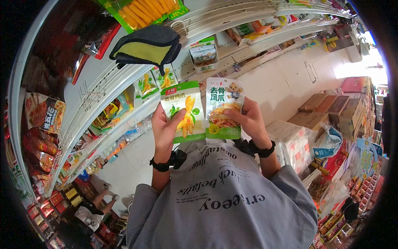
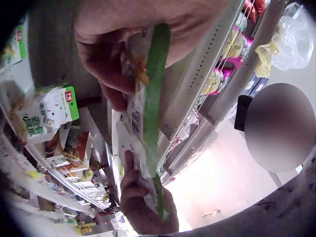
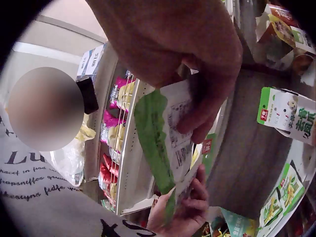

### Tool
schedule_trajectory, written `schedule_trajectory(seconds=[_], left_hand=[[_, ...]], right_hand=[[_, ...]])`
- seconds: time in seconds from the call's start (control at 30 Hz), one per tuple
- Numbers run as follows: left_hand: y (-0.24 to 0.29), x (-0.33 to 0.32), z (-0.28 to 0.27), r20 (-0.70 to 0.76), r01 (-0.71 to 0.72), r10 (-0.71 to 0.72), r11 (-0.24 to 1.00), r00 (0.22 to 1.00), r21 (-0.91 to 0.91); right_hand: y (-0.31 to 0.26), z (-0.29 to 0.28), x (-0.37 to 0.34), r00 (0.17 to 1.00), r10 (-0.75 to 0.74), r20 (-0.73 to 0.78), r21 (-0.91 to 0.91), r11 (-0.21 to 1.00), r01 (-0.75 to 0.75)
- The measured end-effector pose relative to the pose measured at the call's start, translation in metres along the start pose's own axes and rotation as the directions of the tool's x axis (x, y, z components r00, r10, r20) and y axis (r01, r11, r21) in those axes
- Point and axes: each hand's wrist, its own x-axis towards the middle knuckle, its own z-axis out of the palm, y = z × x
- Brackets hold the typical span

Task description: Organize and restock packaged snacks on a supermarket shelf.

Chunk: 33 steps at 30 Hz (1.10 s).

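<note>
In the head view the left hand [image 1: 166,124] pinches a green-and-white packet [image 1: 186,112] picturing a yellow chicken foot, thumb on its front. Beside it the right hand [image 1: 251,120] pinches a white packet [image 1: 224,106] with a bear and a green bottom edge. The two packets stand upright side by side, fronts toward the head camera. The left wrist view shows the left hand [image 2: 143,34] around a packet seen edge-on [image 2: 155,98], the other hand below. In the right wrist view the right hand [image 3: 187,49] holds a packet by its printed back [image 3: 180,123].
Wire-fronted shelves [image 1: 89,99] curve around the front and left, with similar packets [image 1: 145,85] and a small box of packets [image 1: 204,56]. A dark cap-like item [image 1: 145,45] lies on the upper shelf. Cartons [image 1: 323,108] are stacked at right; another person [image 1: 89,216] is at lower left.
</note>
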Motion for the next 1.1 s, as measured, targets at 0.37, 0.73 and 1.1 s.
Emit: schedule_trajectory(seconds=[0.37, 0.73, 1.1], left_hand=[[0.001, -0.005, -0.004, -0.042, 0.025, -0.026, 0.999, 0.999, -0.020], [-0.009, 0.005, -0.008, -0.019, -0.054, 0.055, 0.997, 0.998, 0.059], [-0.011, 0.013, -0.023, -0.014, 0.060, -0.060, 0.998, 0.998, -0.031]], right_hand=[[0.008, 0.005, -0.007, 0.998, -0.040, -0.041, -0.159, 0.987, 0.033], [0.006, 0.003, -0.009, 0.995, -0.030, -0.097, -0.113, 0.993, 0.019], [0.021, 0.008, 0.020, 1.000, -0.023, 0.002, 0.088, 0.996, 0.023]])
